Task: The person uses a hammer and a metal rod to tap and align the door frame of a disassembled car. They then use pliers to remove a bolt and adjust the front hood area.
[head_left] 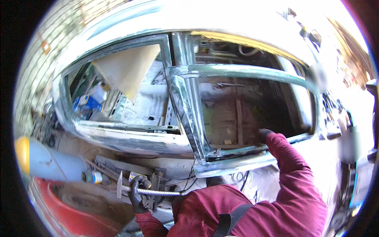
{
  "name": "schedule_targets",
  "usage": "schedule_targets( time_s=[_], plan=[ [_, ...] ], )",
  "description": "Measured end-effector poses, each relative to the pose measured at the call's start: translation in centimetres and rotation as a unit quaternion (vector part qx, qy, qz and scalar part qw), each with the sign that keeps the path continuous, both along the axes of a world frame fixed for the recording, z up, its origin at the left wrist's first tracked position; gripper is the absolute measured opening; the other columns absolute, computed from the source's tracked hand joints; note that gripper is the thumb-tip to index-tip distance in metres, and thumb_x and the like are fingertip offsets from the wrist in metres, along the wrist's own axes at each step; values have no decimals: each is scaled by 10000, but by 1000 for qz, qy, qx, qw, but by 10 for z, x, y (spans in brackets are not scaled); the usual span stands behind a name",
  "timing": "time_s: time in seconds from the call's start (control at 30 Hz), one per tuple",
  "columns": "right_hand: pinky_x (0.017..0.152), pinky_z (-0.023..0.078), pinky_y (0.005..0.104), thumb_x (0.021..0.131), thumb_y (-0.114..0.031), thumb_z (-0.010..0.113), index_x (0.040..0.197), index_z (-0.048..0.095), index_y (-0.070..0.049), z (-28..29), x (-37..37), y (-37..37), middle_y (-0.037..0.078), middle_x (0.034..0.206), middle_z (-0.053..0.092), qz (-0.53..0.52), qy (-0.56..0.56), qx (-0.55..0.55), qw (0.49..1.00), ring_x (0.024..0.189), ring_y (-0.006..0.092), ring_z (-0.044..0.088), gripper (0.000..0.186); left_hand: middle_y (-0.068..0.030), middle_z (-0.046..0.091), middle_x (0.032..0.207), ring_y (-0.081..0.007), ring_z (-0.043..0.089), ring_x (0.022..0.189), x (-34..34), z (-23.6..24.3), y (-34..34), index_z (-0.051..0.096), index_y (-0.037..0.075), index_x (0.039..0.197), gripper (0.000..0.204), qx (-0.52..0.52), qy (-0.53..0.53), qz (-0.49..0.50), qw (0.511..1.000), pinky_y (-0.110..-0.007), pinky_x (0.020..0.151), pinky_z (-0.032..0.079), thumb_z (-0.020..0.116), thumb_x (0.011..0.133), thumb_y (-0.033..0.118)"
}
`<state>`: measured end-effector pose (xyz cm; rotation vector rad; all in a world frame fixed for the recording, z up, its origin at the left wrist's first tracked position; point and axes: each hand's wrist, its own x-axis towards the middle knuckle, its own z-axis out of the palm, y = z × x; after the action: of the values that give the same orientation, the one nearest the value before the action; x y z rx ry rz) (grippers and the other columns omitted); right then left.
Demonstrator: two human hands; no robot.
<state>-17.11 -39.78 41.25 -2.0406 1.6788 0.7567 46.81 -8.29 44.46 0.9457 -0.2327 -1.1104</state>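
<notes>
The hammer [164, 193] lies across the left hand [138, 192], low and left of centre, below the car's side. The dark fingers of that hand wrap around the shaft close to the head, and the silvery, ribbed shaft runs out to the right toward the person's body. It will probably handle as a stiff, hard tool, heavy at the head and hardly fragile; the ribbing should resist slipping. The present hold suits carrying, while the far end of the shaft would be the place to grip for a full swing.

The right hand [265, 135] is at the lower edge of the window opening in the car door [189, 104], which is bare of glass. Whether its fingers are spread, curled or touching the frame cannot be told. The door frame looks rigid and too heavy to shift by fingertips; its lower rail offers a firm hold.

Farther out, the patchy car body [138, 145] stretches left, with a blue cylinder [59, 162] below it and a red panel [65, 207] nearer the rim.
</notes>
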Motion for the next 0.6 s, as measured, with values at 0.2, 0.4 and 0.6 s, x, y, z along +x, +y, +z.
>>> schedule_targets(
  time_s=[0.2,0.4,0.6],
  plan=[
    [867,556,509,1008,-441,613,1155,764,-138,57,206,127,160,956,750,73,-214,-254,940,982,392,716,370,-113,666,892,-235,635,744,72,11,-15,713,-4,1101,208,-4,68,-176,982,-369,738,580,666,1007,175],
    [1017,473,492,965,-353,642,1057,773,-198,80,243,219,86,1104,738,-127,-186,-389,893,994,319,705,223,-119,663,868,-231,622,718,93,22,-36,713,-4,1119,236,33,24,-260,965,-351,673,546,649,1014,197],
    [1116,413,496,908,-229,697,1059,758,-117,72,233,301,102,1064,727,-121,-144,-411,892,1114,303,658,198,-137,686,950,-228,679,813,76,7,-48,693,-8,1161,237,23,46,-330,942,-357,743,588,587,1039,165]
  ],
)
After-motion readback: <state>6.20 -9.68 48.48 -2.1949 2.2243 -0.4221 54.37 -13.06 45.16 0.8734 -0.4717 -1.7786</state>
